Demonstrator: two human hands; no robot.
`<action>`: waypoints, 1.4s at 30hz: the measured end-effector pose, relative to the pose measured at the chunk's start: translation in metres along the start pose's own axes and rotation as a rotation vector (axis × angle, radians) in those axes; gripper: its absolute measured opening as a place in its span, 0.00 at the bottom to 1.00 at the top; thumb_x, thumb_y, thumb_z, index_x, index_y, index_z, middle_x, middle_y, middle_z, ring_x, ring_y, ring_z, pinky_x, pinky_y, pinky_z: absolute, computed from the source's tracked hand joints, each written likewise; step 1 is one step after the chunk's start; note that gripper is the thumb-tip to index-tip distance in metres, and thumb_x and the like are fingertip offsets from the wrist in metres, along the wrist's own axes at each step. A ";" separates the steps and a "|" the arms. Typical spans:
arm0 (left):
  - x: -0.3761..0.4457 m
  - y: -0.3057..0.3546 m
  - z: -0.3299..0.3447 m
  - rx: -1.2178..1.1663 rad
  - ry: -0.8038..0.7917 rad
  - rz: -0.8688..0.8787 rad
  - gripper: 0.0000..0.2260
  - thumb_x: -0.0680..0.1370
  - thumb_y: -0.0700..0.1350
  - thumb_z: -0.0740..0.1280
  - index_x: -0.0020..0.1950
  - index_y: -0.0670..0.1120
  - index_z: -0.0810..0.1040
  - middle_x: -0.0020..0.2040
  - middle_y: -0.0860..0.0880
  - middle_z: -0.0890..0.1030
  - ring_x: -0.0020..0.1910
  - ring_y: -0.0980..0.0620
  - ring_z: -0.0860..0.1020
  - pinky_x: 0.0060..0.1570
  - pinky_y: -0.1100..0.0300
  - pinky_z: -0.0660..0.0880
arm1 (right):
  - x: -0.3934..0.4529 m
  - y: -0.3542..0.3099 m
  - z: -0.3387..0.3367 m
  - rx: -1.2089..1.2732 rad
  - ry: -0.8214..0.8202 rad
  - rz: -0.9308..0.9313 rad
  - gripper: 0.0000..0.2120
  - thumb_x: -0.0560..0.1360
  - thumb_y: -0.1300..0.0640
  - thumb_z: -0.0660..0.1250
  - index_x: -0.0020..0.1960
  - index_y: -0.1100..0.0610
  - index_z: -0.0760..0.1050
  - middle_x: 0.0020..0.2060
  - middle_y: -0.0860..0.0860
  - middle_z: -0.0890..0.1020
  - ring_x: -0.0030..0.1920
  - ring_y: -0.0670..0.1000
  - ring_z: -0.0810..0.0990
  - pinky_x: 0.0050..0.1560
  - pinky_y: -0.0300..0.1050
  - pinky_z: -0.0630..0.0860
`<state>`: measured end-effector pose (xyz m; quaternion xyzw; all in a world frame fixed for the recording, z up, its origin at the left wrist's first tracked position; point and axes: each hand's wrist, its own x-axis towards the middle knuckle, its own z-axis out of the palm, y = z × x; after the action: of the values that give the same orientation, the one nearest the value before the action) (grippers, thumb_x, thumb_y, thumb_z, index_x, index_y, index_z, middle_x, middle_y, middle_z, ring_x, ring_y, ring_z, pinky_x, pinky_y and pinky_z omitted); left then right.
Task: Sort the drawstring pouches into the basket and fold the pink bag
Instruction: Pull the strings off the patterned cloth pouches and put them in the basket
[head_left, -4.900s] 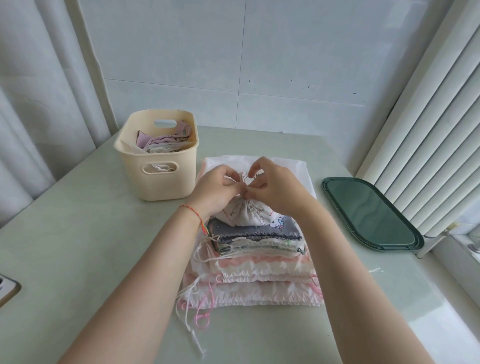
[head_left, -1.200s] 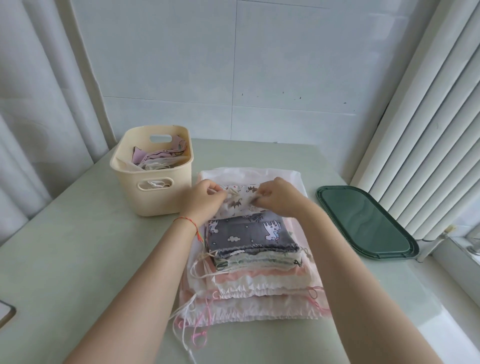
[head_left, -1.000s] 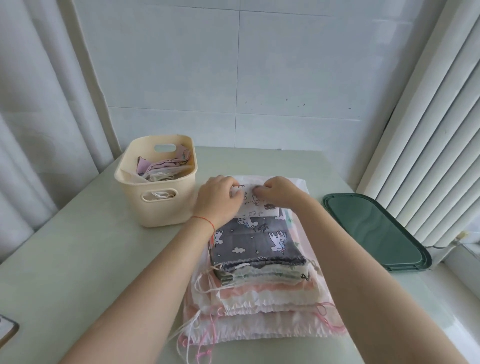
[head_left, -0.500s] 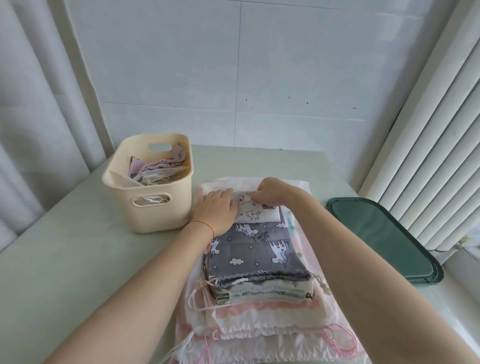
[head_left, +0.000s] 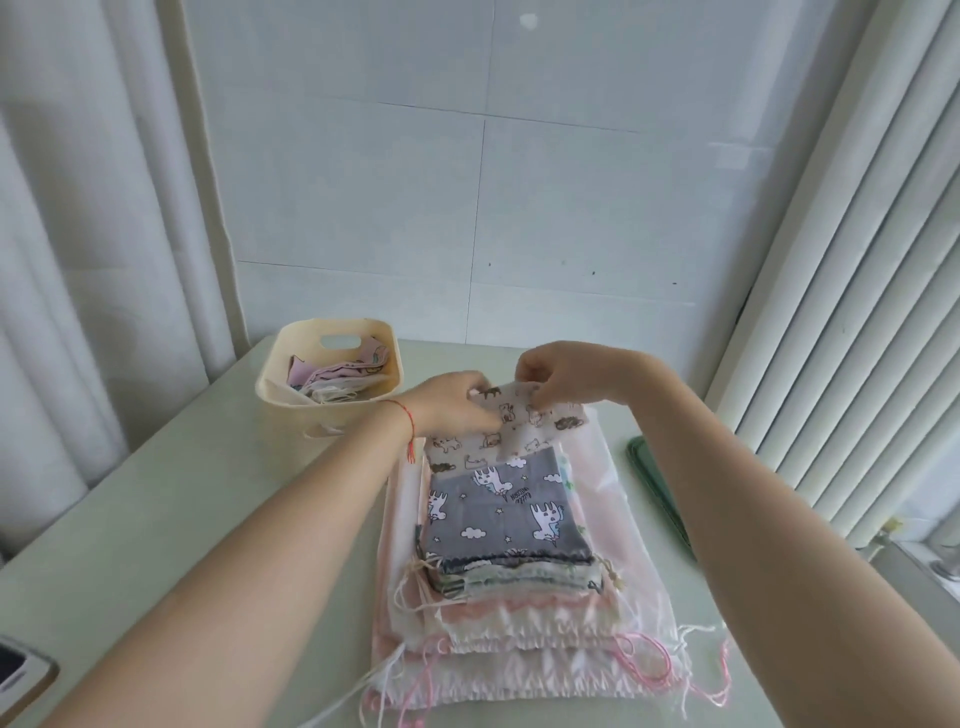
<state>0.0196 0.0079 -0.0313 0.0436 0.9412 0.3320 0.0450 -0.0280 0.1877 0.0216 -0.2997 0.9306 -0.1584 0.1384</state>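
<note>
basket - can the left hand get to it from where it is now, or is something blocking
Probably yes. The basket stands just to the left of the left hand, open at the top, with nothing between them. The hand is busy though: it pinches the cat-print pouch together with the right hand.

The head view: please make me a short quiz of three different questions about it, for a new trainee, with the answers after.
1. True or false: the cream plastic basket is empty.
2. Which fabric item do the left hand and the right hand both hold?
A. the grey unicorn-print pouch
B. the small white cat-print pouch
C. the large pink bag
3. Fill in: the stack of pouches lies on top of the large pink ____.

Key
1. False: folded fabric pieces lie inside it.
2. B: both hands pinch its far edge, and it is partly lifted off the stack.
3. bag
</note>
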 end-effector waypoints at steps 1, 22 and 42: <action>-0.004 0.001 -0.004 0.075 -0.029 -0.007 0.05 0.74 0.45 0.69 0.46 0.48 0.75 0.42 0.50 0.76 0.40 0.52 0.73 0.34 0.62 0.67 | -0.003 -0.004 -0.002 -0.056 -0.027 0.004 0.07 0.72 0.60 0.69 0.44 0.51 0.73 0.37 0.45 0.75 0.35 0.45 0.70 0.35 0.38 0.65; -0.066 -0.115 -0.093 -0.133 0.887 -0.373 0.17 0.75 0.44 0.64 0.63 0.48 0.76 0.65 0.44 0.72 0.65 0.44 0.71 0.63 0.51 0.70 | 0.064 -0.139 0.008 0.176 0.604 -0.006 0.05 0.77 0.58 0.61 0.50 0.59 0.72 0.42 0.52 0.76 0.44 0.56 0.77 0.37 0.45 0.74; -0.037 -0.171 -0.100 -0.285 0.742 -0.229 0.08 0.77 0.45 0.64 0.48 0.41 0.76 0.44 0.47 0.79 0.43 0.48 0.75 0.38 0.60 0.67 | 0.155 -0.167 0.065 -0.642 1.126 -0.420 0.14 0.57 0.68 0.74 0.40 0.59 0.76 0.35 0.54 0.75 0.32 0.56 0.74 0.26 0.41 0.58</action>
<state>0.0360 -0.1907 -0.0596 -0.1908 0.8370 0.4448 -0.2552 -0.0400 -0.0479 0.0004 -0.3722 0.7837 -0.0299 -0.4964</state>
